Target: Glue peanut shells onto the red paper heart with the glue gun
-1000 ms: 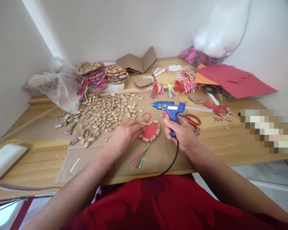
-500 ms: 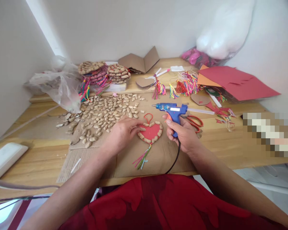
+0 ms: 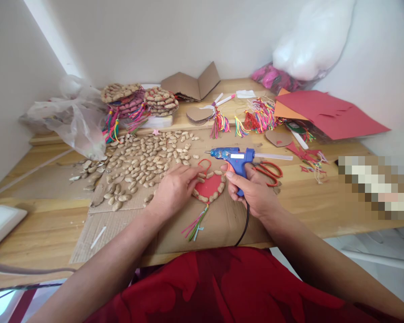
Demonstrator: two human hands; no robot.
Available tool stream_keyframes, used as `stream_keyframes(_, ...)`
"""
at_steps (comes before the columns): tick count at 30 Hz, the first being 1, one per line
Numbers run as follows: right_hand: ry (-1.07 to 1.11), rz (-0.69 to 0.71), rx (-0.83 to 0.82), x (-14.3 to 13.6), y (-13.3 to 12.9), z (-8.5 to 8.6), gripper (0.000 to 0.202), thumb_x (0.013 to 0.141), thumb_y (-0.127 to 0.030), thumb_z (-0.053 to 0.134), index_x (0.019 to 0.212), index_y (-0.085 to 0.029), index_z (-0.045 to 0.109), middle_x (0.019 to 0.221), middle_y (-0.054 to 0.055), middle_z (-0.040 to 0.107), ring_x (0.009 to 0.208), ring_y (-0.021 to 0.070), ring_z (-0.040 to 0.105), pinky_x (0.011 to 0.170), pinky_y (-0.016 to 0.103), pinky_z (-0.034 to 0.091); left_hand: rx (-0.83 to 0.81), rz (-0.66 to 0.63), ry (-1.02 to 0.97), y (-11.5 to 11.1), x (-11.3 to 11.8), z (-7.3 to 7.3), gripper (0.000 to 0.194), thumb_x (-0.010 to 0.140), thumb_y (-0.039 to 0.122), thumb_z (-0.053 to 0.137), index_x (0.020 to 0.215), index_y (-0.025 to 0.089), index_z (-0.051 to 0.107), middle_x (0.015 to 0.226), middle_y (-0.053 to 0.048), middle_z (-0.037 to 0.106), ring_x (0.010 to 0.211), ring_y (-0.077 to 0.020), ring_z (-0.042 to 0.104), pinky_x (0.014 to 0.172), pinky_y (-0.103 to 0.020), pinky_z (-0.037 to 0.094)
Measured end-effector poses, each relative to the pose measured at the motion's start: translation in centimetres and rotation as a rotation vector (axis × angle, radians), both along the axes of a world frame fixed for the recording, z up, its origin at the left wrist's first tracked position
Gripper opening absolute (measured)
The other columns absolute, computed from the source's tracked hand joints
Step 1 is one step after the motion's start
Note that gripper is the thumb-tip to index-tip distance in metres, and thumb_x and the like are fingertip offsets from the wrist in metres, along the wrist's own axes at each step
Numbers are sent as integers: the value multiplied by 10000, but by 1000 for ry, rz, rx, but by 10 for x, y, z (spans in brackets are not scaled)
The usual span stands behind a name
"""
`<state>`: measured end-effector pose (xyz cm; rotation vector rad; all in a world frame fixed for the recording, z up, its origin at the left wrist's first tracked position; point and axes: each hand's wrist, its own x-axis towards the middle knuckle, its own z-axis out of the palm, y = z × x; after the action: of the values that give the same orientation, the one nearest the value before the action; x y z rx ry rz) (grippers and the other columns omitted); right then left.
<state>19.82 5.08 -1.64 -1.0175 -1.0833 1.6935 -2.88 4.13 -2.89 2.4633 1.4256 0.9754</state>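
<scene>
A red heart (image 3: pixel 208 187) lies on the cardboard, its rim lined with peanuts (image 3: pixel 221 181); an orange-red loop tops it and a colourful tassel (image 3: pixel 194 225) hangs from its lower point. At its upper left edge my left hand (image 3: pixel 175 186) is closed, thumb and fingers pinched on a peanut at the rim; the fingers partly hide it. My right hand (image 3: pixel 251 190) grips a blue glue gun (image 3: pixel 234 157) just right of the heart. Its nozzle points left above the heart, and a clear glue stick (image 3: pixel 274 156) sticks out of its back.
Loose peanuts (image 3: pixel 144 157) spread over the cardboard (image 3: pixel 121 229) on the left. Scissors (image 3: pixel 271 172) with red handles lie right of the glue gun. Behind are stacked peanut crafts (image 3: pixel 160 101), tassels (image 3: pixel 261 114), cardboard hearts (image 3: pixel 199 115) and red sheets (image 3: pixel 330 112). A black cord trails from the gun.
My left fingers have shifted slightly upward along the heart's left edge and cover more of it. My right hand still holds the glue gun nearby. The whole view has moved a little.
</scene>
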Motion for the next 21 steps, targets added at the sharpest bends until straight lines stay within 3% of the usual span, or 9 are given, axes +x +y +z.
stream_keyframes(9, -1, -12, -30, 0, 1, -1, 272, 847, -401, 773, 1009, -213, 662, 591, -64, 512, 475, 80, 423, 435, 205, 285, 115, 88, -37, -3, -8, 0, 162, 949, 140, 648, 1071, 171, 749, 872, -59, 768, 830, -221, 662, 809, -347, 509)
stream_keyframes(15, -19, -10, -32, -2, 1, 0, 275, 848, -406, 773, 998, -212, 647, 581, -67, 511, 469, 80, 431, 436, 203, 292, 82, 0, -22, -3, -6, -2, 185, 977, 156, 614, 1118, 198, 726, 1098, -66, 777, 975, -222, 658, 904, -370, 494)
stream_keyframes(21, -9, 1, -30, -4, 0, 1, 257, 857, -382, 764, 1004, -213, 639, 591, -72, 500, 477, 76, 422, 439, 193, 288, 46, -11, 96, -2, -3, -8, 161, 994, 237, 618, 1086, 238, 751, 1043, -50, 780, 991, -237, 630, 894, -401, 471)
